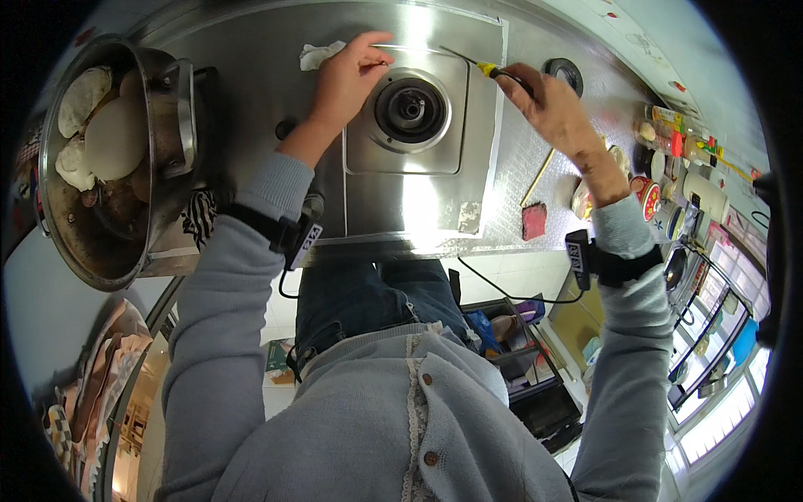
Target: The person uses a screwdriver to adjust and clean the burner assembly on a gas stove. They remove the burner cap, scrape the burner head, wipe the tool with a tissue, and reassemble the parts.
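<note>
My right hand point(552, 109) grips a screwdriver point(488, 69) by its yellow and black handle, the thin shaft pointing up and left over the stove top. At the upper left of the gas burner point(411, 110), my left hand point(353, 77) has its thumb and fingers drawn together. A tiny dark spot shows at those fingertips, too small to name. The burner sits uncovered in a square steel plate point(368, 155). Beside my left hand lies a crumpled white tissue point(321, 55). Just beyond my right hand rests a round black burner part point(564, 76).
A large metal pot point(149, 167) with pale food stands at the left. On the right of the counter are a wooden stick point(537, 177), a red pad point(534, 222), and several jars and bottles, including a red patterned tin point(644, 194). An open drawer point(523, 360) is below.
</note>
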`<state>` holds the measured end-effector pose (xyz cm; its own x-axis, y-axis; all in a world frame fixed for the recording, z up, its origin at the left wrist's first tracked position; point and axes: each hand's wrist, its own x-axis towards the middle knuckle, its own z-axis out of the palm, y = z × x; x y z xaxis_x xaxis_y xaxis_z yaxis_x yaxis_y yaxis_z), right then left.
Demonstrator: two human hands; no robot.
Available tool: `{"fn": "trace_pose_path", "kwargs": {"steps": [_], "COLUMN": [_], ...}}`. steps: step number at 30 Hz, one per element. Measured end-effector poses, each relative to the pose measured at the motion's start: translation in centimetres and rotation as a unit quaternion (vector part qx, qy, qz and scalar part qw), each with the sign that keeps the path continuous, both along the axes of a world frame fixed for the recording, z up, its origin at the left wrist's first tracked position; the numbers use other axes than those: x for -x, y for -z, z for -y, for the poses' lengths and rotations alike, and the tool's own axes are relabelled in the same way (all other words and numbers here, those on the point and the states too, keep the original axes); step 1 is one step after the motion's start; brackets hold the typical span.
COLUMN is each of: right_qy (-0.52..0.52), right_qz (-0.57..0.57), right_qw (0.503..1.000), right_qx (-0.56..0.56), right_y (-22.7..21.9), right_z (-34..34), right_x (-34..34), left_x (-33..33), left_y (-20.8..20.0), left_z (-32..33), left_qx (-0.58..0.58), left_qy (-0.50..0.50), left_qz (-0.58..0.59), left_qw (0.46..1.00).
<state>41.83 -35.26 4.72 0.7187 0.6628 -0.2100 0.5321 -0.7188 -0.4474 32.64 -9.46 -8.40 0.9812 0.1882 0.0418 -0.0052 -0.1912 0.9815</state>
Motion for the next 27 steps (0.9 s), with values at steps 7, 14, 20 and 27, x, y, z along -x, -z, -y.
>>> {"fn": "trace_pose_path", "kwargs": {"steps": [7,14,20,27], "right_qy": [0.304,0.090,0.138,0.067], "right_qz": [-0.217,-0.146,-0.083,-0.239], "right_qw": [0.918,0.957,0.985,0.933], "right_qx": [-0.129,-0.234,-0.060,-0.260], "right_y": [8.7,11.5,13.0,6.5], "right_z": [0.5,-12.3,-19.7,-14.4], "right_x": [3.8,3.0,3.4,7.4], "left_x": [4.9,9.0,10.4,9.6], "left_y": [-3.2,-4.8,-4.7,-5.4], "left_z": [-0.4,-1.7,-2.4,-1.5], "left_qx": [0.247,0.377,0.391,0.410], "left_qy": [-0.067,-0.218,-0.260,-0.288], "left_qz": [-0.118,-0.175,-0.154,-0.153], "left_qw": [0.960,0.883,0.869,0.852]}}
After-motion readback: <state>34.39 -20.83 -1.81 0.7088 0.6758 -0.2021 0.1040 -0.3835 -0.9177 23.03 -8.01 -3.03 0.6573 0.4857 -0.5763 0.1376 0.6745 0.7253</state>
